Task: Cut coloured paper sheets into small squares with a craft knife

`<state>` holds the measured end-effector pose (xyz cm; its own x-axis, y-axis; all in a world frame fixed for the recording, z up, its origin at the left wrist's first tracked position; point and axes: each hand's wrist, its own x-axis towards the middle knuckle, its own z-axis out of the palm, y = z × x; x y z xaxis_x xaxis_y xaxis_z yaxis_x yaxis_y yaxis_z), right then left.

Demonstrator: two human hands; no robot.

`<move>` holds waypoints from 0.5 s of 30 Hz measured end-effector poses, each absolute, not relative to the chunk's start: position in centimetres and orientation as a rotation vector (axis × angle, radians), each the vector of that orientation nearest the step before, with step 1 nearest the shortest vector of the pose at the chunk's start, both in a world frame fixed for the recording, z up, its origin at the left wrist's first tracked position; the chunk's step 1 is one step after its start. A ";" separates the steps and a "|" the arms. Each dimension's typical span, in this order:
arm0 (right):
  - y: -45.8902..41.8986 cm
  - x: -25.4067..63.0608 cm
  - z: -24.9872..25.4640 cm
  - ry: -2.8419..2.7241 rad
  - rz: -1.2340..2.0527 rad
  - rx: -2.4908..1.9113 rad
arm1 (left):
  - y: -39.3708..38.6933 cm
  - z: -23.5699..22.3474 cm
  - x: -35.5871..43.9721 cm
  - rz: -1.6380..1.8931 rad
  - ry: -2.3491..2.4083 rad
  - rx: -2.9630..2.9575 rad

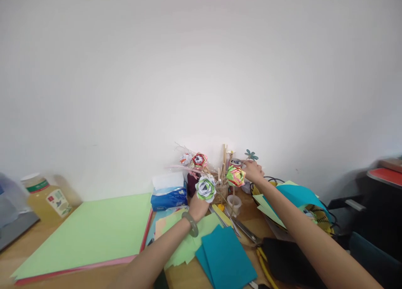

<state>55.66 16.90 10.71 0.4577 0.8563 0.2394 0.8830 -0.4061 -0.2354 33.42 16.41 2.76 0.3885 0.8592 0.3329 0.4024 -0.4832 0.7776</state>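
Note:
My left hand (197, 206), a bracelet (191, 223) at its wrist, reaches to a white and green paper flower (206, 188). The bloom covers its fingers, so their grip cannot be seen. Farther right, my right hand (254, 171) is closed, with its fingertips at the rim of a can (236, 162). In front of that can stands a yellow, green and pink paper flower (235, 176) on a thin stem. Behind the left hand are a red and white paper flower (199, 159) and several wooden sticks (224, 165).
A tissue pack (168, 198) lies left of the flowers. Blue paper sheets (230, 255), scissors (248, 232) and a tape roll (234, 202) lie in front. At right is a basket (317, 216) with papers; at left, large green sheets (91, 230) and a juice bottle (47, 199).

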 end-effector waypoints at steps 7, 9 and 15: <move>13.3 56.1 12.2 -1.788 -0.080 -2.261 | 15.3 3.5 32.6 0.979 0.989 2.050; 9.9 57.3 13.3 -1.855 -0.141 -2.158 | 14.3 3.6 31.5 0.953 0.953 2.059; -1.6 66.3 12.7 -1.307 -0.355 -2.175 | 10.8 3.7 24.9 0.786 0.920 2.304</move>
<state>66.25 -1.59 12.68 0.4869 0.7194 0.4954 0.8711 -0.3588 -0.3353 24.89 10.83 3.73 0.5983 0.7365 0.3156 0.4262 -0.6261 0.6530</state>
